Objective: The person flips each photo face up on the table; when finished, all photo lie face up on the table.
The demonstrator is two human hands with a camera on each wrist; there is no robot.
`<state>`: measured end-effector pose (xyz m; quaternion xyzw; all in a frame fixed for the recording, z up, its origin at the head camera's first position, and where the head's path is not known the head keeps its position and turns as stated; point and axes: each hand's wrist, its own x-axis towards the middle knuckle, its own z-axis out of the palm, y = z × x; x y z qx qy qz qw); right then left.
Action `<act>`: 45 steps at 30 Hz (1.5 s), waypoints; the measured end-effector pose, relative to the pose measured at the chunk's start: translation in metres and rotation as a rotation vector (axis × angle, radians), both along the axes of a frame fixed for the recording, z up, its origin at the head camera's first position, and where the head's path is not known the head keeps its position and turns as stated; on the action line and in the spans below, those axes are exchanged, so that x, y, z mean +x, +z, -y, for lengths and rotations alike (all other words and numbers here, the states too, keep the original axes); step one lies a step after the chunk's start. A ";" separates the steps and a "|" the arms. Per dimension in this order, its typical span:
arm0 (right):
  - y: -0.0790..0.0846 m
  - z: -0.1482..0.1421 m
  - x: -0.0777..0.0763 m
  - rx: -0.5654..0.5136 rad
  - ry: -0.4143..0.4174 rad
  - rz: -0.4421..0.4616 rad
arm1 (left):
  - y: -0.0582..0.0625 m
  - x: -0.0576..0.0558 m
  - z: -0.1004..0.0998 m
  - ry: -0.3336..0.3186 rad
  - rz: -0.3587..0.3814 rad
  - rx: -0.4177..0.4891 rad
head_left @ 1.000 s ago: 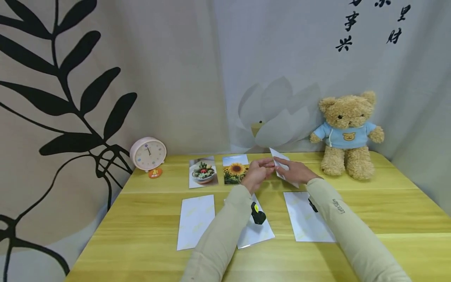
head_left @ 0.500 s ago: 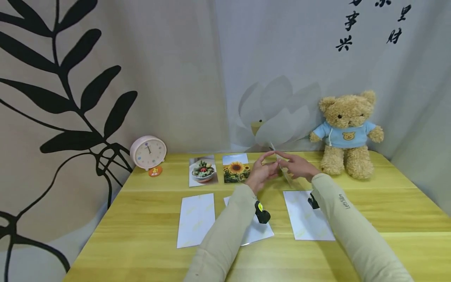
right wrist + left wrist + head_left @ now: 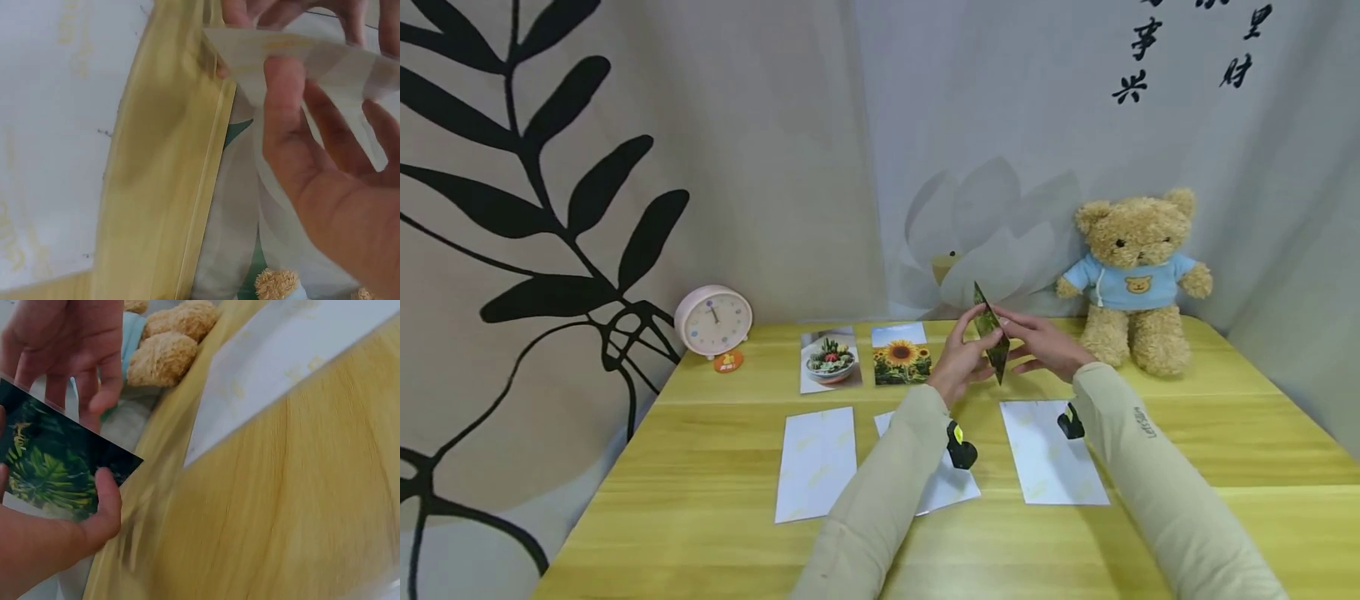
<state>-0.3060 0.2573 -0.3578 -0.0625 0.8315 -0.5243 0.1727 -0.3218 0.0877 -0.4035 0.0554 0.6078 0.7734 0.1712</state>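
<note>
Above the back of the wooden table, my left hand [image 3: 958, 362] pinches a photo card [image 3: 998, 360] by its edges. The card stands steeply tilted; its picture of green leaves on a dark ground faces the left wrist view, where my left thumb [image 3: 107, 494] lies at its edge. My right hand [image 3: 1048, 346] is on the card's other side, thumb and fingers fairly straight and close against the white back [image 3: 250, 59]. Left of the hands, a sunflower photo [image 3: 901, 354] and a photo of cacti in a bowl [image 3: 831, 360] lie face up.
Nearer the front lie white-backed cards: one at left [image 3: 816, 462], one partly under my left sleeve [image 3: 951, 492], one at right [image 3: 1052, 454]. A pink clock [image 3: 712, 321] with an orange tag [image 3: 727, 362] stands back left, a teddy bear [image 3: 1138, 283] back right.
The card has turned over from its white back, through edge-on, to its dark green picture side in the head view. My left hand has taken hold of it; the right has eased its grip.
</note>
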 end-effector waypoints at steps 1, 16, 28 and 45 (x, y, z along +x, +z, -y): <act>0.000 0.000 0.001 -0.017 -0.002 0.002 | 0.000 0.000 0.000 -0.001 0.003 0.000; -0.007 -0.006 0.004 -0.139 -0.315 -0.313 | -0.011 -0.004 0.013 0.051 -0.026 -0.193; -0.029 -0.008 -0.003 0.057 -0.512 -0.297 | -0.005 -0.011 0.033 0.029 -0.036 -0.208; -0.047 -0.006 -0.015 0.113 -0.441 -0.132 | -0.004 -0.025 0.028 -0.034 -0.034 -0.269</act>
